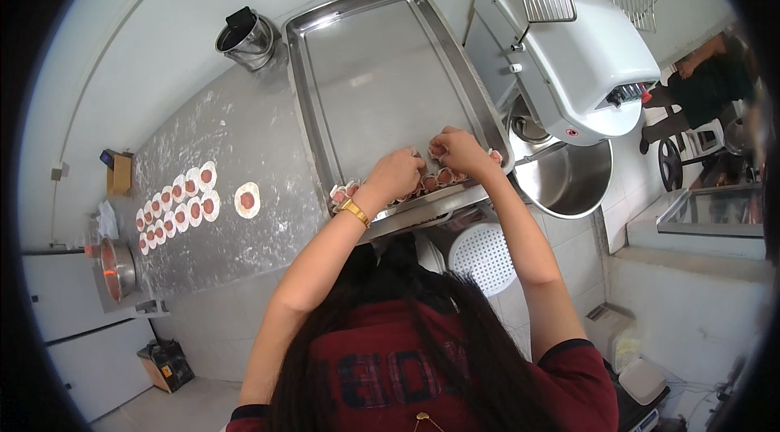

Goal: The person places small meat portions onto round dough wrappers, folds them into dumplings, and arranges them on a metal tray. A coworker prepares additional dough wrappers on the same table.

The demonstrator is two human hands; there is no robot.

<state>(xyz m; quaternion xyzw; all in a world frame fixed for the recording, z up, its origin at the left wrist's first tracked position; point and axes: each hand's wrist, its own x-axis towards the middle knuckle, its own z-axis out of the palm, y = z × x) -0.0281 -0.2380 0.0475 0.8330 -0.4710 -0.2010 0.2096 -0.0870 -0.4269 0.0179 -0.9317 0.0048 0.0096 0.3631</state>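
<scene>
A large steel tray (382, 66) lies before me, with a row of open-topped dumplings (444, 178) with pink filling along its near edge. Over the row's right part, my right hand (465, 152) pinches one dumpling (439, 149) between thumb and fingers. My left hand (394, 175) is bent low over the middle of the row, its fingers closed; whatever lies in them is hidden. On the floured steel table (284, 245) to the left, two rows of round wrappers (193, 211) each carry a dab of pink filling. One more filled wrapper (247, 200) sits apart, nearer the tray.
Right of the tray stands a white dough mixer (561, 50) with a steel bowl (569, 180). A metal bucket (248, 44) is at the tray's far left corner. At the table's left end is a steel bowl (122, 270). Another person (707, 79) is at the far right.
</scene>
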